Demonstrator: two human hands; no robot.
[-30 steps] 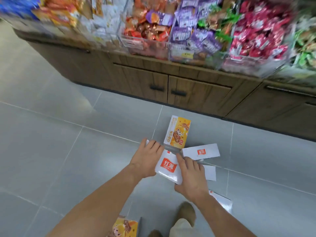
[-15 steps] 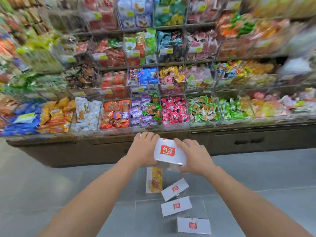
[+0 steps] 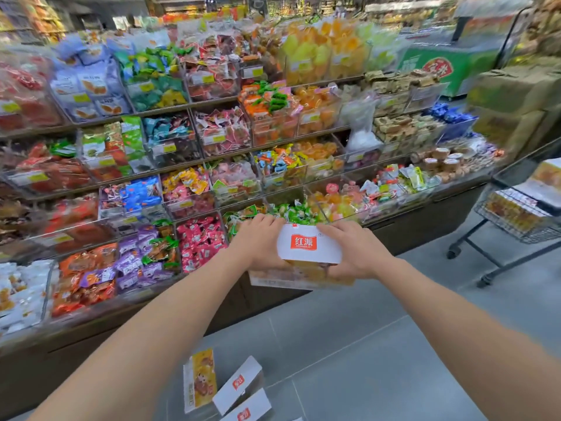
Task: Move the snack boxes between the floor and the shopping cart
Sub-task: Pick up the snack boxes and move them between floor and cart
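I hold a white snack box (image 3: 308, 249) with a red logo at chest height in front of the candy shelves. My left hand (image 3: 261, 243) grips its left side and my right hand (image 3: 353, 250) grips its right side. The box's orange printed face shows underneath. On the floor below lie three more boxes: an orange one (image 3: 200, 379) and two white ones (image 3: 238, 384) (image 3: 247, 410). The wire shopping cart (image 3: 516, 214) stands at the far right, with snack boxes (image 3: 543, 183) inside it.
Tiered shelves of bagged sweets (image 3: 188, 165) fill the space ahead and to the left, above a dark wooden base cabinet (image 3: 419, 226). Grey tiled floor (image 3: 364, 360) stretches between me and the cart. Stacked cardboard cartons (image 3: 513, 95) sit behind the cart.
Both hands lifted the white box off the floor and carried it up and rightward. My view rose from the floor to the shelves, bringing the cart into sight at the right.
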